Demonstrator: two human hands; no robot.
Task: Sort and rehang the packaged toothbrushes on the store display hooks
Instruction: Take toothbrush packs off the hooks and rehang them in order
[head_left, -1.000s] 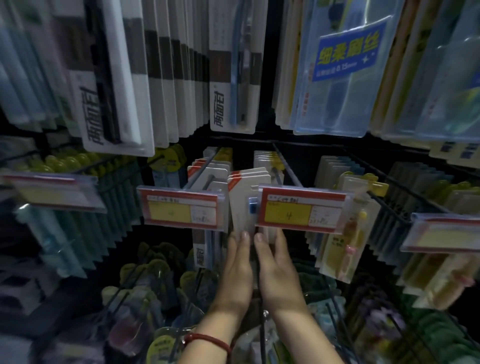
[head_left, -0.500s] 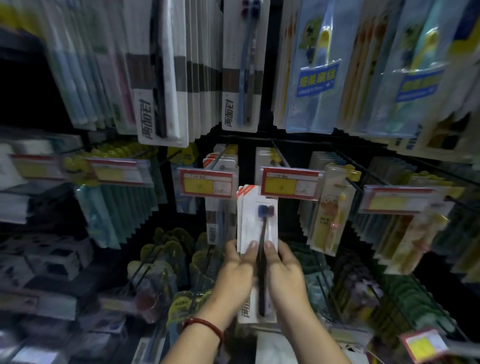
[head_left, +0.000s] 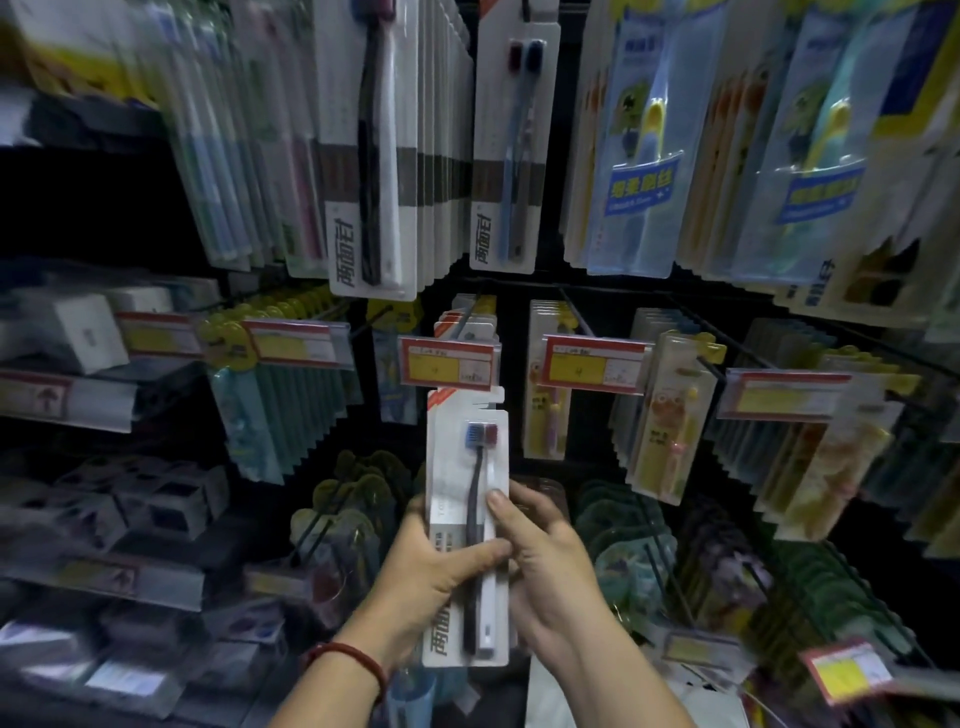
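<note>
Two brushes, one dark-handled and one white, sit side by side in the white toothbrush pack (head_left: 452, 467), which stands upright in front of the display, its top just below a red-and-yellow price tag (head_left: 449, 362). The left hand (head_left: 436, 571) grips its lower half, thumb curled across the front; the right hand (head_left: 550, 561) pinches the right edge, thumb on the front. A red bracelet (head_left: 353, 660) circles the left wrist, and hanging packs (head_left: 374, 156) fill the rows above
</note>
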